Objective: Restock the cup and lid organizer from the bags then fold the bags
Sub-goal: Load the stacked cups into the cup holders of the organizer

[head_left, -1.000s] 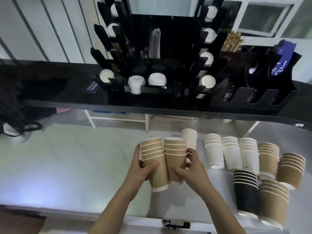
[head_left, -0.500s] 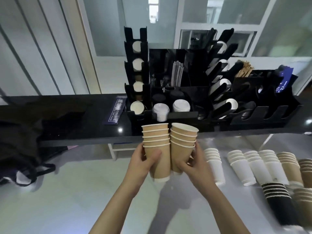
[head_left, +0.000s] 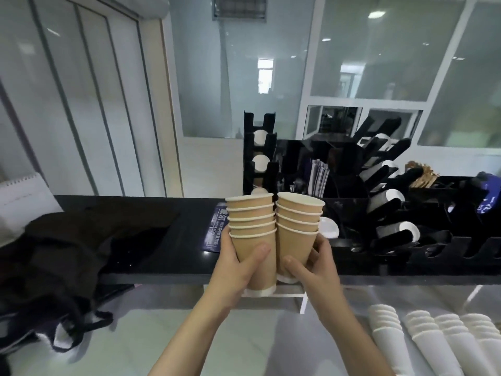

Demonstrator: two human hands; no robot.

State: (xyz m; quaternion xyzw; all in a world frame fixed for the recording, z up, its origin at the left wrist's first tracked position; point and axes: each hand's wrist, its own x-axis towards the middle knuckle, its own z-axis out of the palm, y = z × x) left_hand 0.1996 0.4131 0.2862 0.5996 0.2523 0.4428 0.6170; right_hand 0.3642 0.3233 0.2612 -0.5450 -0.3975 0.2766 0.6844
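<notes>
My left hand (head_left: 238, 270) wraps a stack of five nested kraft cups (head_left: 253, 240), thumb across the front of the lowest cup and fingers curled behind. My right hand (head_left: 311, 267) wraps a second stack of four kraft cups (head_left: 296, 229), thumb low on the front wall and fingers round its right side. The two stacks touch side by side; the left one stands upright, while the right one tilts slightly, its open mouth leaning toward me. Both are raised clear of the pale lower counter (head_left: 168, 337).

Directly behind the held stacks, on the black shelf (head_left: 168, 240), stands the black cup and lid organizer (head_left: 341, 207). Its left upright column shows white cup bottoms (head_left: 260, 137) one above another just above and behind my left stack. A white lid (head_left: 329, 227) sits immediately right of my right stack. Further right of my grip, slanted black holders carry white-ended cups (head_left: 393, 196), with wooden stirrers (head_left: 421, 176) beyond them.

Left of my left hand, a dark bag (head_left: 67, 253) lies slumped over the shelf edge, its handles (head_left: 81, 329) hanging onto the lower counter. Below and right of my right forearm, four rows of white cups (head_left: 423, 335) lie on that counter. A blue printed card (head_left: 215, 229) rests on the shelf just behind my left hand.
</notes>
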